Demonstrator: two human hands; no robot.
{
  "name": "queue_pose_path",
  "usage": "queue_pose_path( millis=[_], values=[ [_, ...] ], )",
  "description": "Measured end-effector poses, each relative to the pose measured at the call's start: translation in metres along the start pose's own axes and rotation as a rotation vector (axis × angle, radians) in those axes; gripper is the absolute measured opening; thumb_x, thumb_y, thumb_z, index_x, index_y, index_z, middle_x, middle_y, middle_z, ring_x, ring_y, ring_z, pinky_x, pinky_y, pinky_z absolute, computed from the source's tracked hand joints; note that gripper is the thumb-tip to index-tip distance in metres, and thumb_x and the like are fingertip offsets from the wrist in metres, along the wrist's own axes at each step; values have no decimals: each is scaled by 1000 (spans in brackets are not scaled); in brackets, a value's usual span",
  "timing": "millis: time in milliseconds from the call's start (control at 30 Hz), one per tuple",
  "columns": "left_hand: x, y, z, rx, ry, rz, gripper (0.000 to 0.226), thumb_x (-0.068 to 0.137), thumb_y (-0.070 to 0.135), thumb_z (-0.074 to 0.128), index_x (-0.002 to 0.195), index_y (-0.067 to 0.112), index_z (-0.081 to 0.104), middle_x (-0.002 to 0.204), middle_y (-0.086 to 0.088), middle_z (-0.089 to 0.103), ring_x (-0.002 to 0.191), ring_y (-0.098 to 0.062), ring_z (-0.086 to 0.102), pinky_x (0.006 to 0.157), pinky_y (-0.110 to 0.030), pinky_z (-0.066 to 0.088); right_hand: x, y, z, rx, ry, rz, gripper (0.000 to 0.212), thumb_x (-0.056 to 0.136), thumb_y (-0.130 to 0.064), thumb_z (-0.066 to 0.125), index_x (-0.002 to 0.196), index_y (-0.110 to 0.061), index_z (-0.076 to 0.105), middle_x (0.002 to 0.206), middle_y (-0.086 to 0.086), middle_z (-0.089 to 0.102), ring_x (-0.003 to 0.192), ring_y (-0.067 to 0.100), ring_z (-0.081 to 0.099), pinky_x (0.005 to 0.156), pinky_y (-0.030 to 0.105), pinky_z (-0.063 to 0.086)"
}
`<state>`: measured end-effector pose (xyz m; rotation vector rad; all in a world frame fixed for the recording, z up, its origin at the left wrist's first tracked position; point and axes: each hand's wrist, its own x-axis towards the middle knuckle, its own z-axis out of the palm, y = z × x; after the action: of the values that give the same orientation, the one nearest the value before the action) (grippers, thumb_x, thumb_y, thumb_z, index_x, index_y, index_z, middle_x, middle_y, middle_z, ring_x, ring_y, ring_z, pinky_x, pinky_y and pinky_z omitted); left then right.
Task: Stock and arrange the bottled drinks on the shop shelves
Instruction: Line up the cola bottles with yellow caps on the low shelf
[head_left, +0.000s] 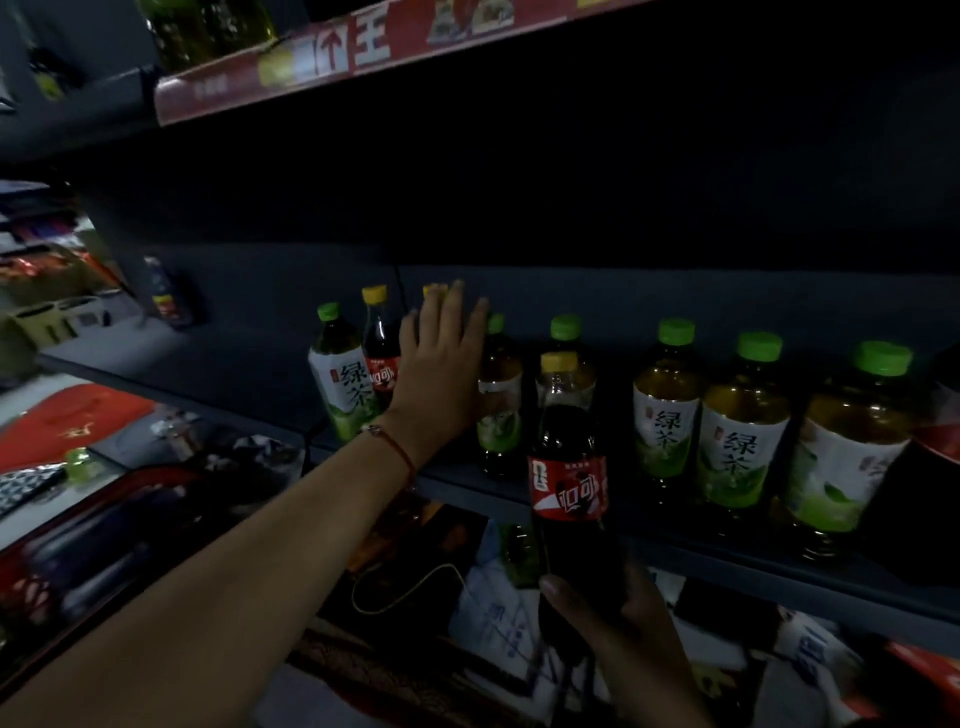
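2 hands working: left hand (441, 374) flat, fingers straight, laid against a bottle mostly hidden behind it on the dark shelf (249, 353); right hand (613, 608) curls round the base of a yellow-capped cola bottle (569, 483), red label, dark liquid, held upright before the shelf edge. Green-capped tea bottles (743, 431), clear plastic, amber liquid, stand in a row

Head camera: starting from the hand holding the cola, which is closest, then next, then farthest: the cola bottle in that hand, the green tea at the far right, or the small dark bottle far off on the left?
1. The cola bottle: held in the right hand, bottom centre.
2. The far-right green tea: on the shelf, up and to the right.
3. The small dark bottle: alone, far left and deep on the shelf.
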<state>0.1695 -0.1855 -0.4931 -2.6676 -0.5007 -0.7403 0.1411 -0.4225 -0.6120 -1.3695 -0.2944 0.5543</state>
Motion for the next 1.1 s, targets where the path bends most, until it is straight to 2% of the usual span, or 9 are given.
queue_pose_path(
  millis=[133,267,333,433,567,700,833,933,1100],
  values=[
    [0,0,4,-60,19,-58,103,62,63,80,146,15,42,150,-26,34,129,-44,39,100,-53,35,-1,-2,-4,43,2,-13,56,61,-23,87,105,-41,57,113,-9,67,104,11,61,90,36,49],
    [-14,4,7,-186,83,-72,99,61,55,84,142,19,40,134,-18,50,112,-37,50,90,-46,42,-7,-5,-6,48,19,-16,59,59,-25,85,111,-33,60,110,-7,69,102,10,64,82,28,49],
    [-25,9,7,-437,79,-72,92,69,49,84,141,23,33,126,-10,59,107,-29,57,86,-42,49,-9,-10,-7,38,24,-24,49,71,-15,82,110,-32,59,107,-11,68,98,6,62,77,23,48],
    [-45,11,6,-836,92,-190,79,77,43,81,137,38,30,130,-2,58,109,-19,62,83,-41,57,-9,-14,-9,-4,8,-13,40,77,-15,79,100,-38,56,105,-15,63,95,4,58,86,31,45],
    [-73,-2,4,-1096,181,-301,78,76,33,82,136,44,33,135,4,52,118,-12,58,91,-40,57,-7,-21,-3,-76,43,-48,38,78,-20,78,97,-42,54,102,-18,60,89,2,57,75,26,46],
    [-108,-29,-6,-1200,267,-396,87,73,24,84,133,55,29,131,8,55,116,-6,59,94,-35,55,1,-35,17,-230,72,-118,46,76,-27,80,115,-34,57,108,-14,64,98,9,62,82,30,49],
    [-136,-56,-14,-1211,314,-453,85,75,17,84,130,54,29,118,27,50,105,10,57,84,-13,52,30,-47,48,-340,88,-196,38,74,-30,84,105,-35,62,105,-9,70,95,8,67,80,30,55],
    [-147,-72,-18,-1253,304,-479,84,75,20,84,130,54,30,121,21,52,103,10,58,82,-13,51,57,-50,75,-405,134,-243,38,75,-26,83,106,-26,61,103,-5,68,98,16,66,86,35,53],
    [-157,-85,-23,-1304,300,-506,85,75,17,84,134,47,31,117,27,49,98,15,58,76,-5,48,92,-46,109,-473,151,-356,35,76,-13,82,97,-25,57,92,-11,62,89,9,59,69,14,42]
  ],
)
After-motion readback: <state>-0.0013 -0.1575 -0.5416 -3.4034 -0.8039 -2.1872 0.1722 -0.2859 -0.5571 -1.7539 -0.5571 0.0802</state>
